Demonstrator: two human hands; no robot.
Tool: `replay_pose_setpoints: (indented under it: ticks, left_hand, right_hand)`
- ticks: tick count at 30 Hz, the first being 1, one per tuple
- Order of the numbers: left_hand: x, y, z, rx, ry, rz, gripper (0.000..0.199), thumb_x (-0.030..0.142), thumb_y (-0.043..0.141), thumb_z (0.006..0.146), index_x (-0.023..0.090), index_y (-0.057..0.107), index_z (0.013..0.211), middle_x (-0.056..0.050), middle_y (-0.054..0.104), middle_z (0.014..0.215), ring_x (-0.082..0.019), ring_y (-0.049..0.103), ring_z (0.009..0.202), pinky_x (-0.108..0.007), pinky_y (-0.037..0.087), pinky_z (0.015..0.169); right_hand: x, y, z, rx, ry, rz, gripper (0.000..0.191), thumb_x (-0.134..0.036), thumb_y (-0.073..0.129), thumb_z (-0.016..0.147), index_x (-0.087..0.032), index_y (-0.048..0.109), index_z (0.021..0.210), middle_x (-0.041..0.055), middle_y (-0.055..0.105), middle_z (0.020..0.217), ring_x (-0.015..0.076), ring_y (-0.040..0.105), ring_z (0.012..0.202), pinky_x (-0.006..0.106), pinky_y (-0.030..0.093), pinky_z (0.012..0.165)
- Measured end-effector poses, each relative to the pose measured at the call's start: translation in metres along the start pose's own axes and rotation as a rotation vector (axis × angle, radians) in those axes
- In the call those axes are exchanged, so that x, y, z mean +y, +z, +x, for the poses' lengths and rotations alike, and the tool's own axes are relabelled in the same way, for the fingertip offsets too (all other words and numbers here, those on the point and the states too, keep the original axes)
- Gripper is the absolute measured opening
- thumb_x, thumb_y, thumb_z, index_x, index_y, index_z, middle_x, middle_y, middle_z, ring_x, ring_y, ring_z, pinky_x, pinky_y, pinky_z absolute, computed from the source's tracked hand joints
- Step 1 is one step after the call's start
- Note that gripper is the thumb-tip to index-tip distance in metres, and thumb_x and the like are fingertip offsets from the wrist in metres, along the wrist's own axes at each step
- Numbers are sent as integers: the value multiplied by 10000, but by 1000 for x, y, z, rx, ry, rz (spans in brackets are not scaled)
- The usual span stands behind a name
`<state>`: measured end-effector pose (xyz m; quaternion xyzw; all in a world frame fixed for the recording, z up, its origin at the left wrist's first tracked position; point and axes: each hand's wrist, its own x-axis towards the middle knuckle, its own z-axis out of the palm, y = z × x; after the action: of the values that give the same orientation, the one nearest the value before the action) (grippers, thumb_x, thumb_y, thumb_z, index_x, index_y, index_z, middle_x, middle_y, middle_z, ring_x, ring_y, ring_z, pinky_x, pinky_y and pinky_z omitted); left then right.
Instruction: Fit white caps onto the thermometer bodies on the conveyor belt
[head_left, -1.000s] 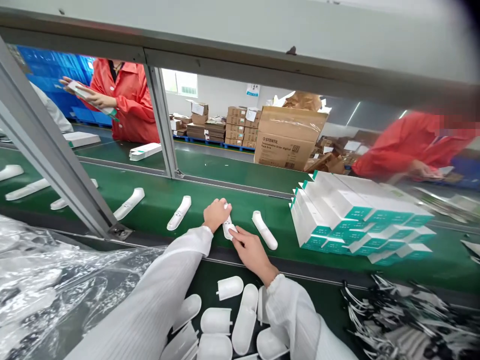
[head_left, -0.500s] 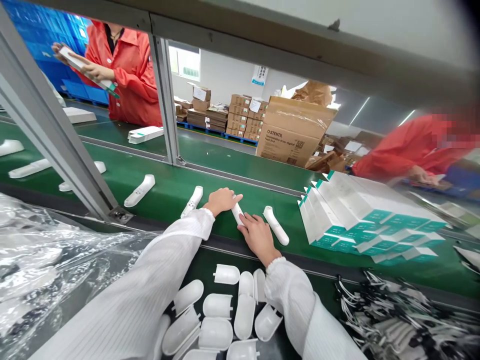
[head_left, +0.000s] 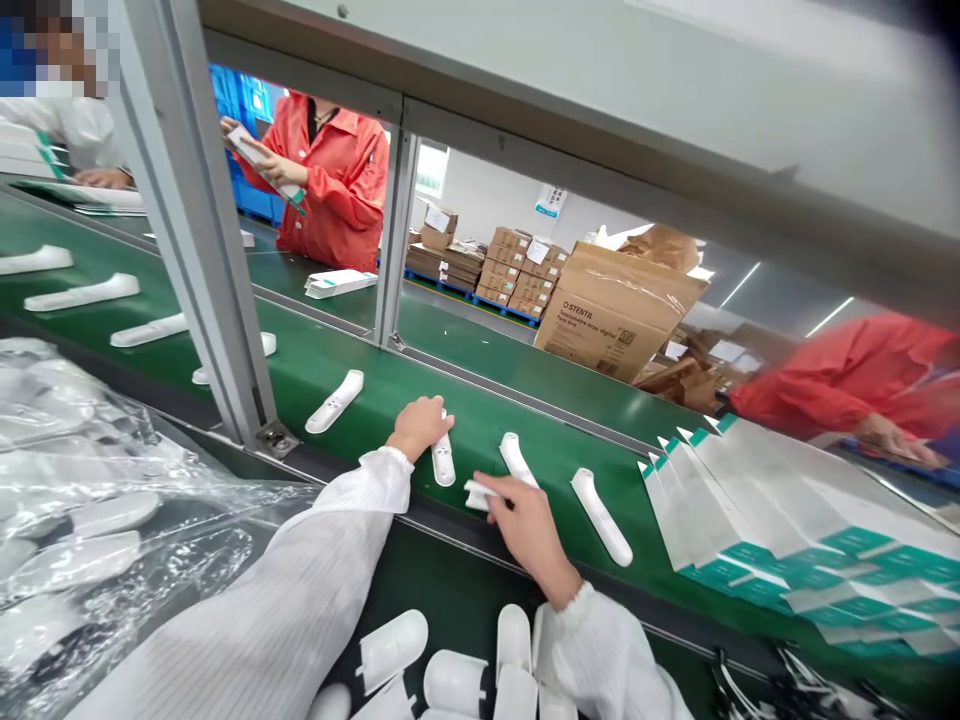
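A white handheld device [head_left: 443, 462], shaped like a forehead thermometer, lies on the green conveyor belt. My left hand [head_left: 421, 428] grips its upper end, fingers closed round it. Just to the right, my right hand [head_left: 525, 525] pinches a small white battery cover [head_left: 480, 494] between thumb and fingers, apart from the device. Behind that hand lies another thermometer [head_left: 516, 458], partly hidden, and one more thermometer [head_left: 602, 518] is farther right. Several loose white covers [head_left: 454, 682] lie below my hands, close to me.
Stacked white-and-teal boxes [head_left: 795, 530] stand on the belt at right. A metal post [head_left: 202, 230] rises at left, near a clear plastic bag [head_left: 90, 500] of white parts. Black-and-white wires [head_left: 795, 680] lie lower right. Co-workers in red [head_left: 330, 180] stand across the belt.
My view has swung left. My left hand has moved from one thermometer to the one on its left. My right hand has left the first thermometer and now holds a white cover.
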<state>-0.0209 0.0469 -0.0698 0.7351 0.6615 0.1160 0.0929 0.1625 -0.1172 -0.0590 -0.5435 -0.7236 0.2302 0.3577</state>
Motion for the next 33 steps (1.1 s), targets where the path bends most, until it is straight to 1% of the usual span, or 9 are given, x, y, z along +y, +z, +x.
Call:
replay_pose_setpoints:
  ticks: [2,4,8,14,18,24,28,30,33]
  left_hand:
    - [2,-1,-3,6,-12,-4,380,485,464,871,186,616,1051,-154,669,1022,-328,660,950,-403,525,775]
    - [4,-1,-6,11,-20,-7,387,487,454,871,188,614,1058,-152,679,1003,-339,664,948,-417,527,765]
    - [10,3,-10,17,-29,-19,392,479,443,873,182,615,1062,-152,691,976,-344,670,945,-422,527,756]
    - [27,6,-11,-1,91,30,450,498,404,897,162,647,1071,-166,691,1014,-339,661,984,-420,516,807]
    - [26,-12,-9,-44,125,5,622,664,296,903,202,681,1063,-149,681,1069,-344,638,1015,-444,498,854]
    - [-23,-51,2,288,-157,-14,609,579,342,921,181,532,1340,-191,541,1326,-377,482,1228,-485,462,937]
    - [-48,-49,2,77,-285,3,558,530,482,864,234,546,1332,-185,520,1341,-389,528,1165,-490,492,881]
    - [-52,-43,3,11,-281,-16,454,436,493,859,246,606,1255,-162,577,1269,-360,590,1081,-452,509,848]
    - [-53,-38,6,29,-248,-32,362,376,517,829,190,685,1090,-162,651,1121,-338,633,996,-397,521,811]
  right_hand:
    - [4,8,24,82,-34,-59,406,-100,486,869,-223,712,1184,47,722,991,198,671,822,331,536,826]
    - [6,16,36,39,-92,-103,398,-117,521,888,-227,683,1234,55,700,1127,207,666,963,322,523,900]
    - [11,24,29,-150,-189,-297,357,-175,570,942,-215,647,1288,73,666,1249,247,621,1139,356,483,1004]
    - [19,17,28,-225,-175,-531,412,-249,636,949,-271,580,1356,38,629,1316,262,534,1268,398,450,1064]
    - [12,-18,28,-254,-108,-488,430,-311,615,965,-294,543,1389,42,596,1360,279,562,1233,415,479,1020]
    - [1,-91,-42,-397,-1,-161,312,-298,593,955,-311,648,1261,11,662,1217,189,654,950,301,532,805]
    - [15,-91,-78,-494,58,-89,211,-188,606,877,-256,709,1048,38,595,1197,111,588,698,265,503,679]
    - [24,-84,-76,-467,96,-44,164,-121,556,840,-210,677,904,32,621,1062,93,561,627,242,473,613]
    - [31,-72,-51,-399,191,83,241,-99,486,829,-209,626,991,-30,609,727,109,562,549,217,441,529]
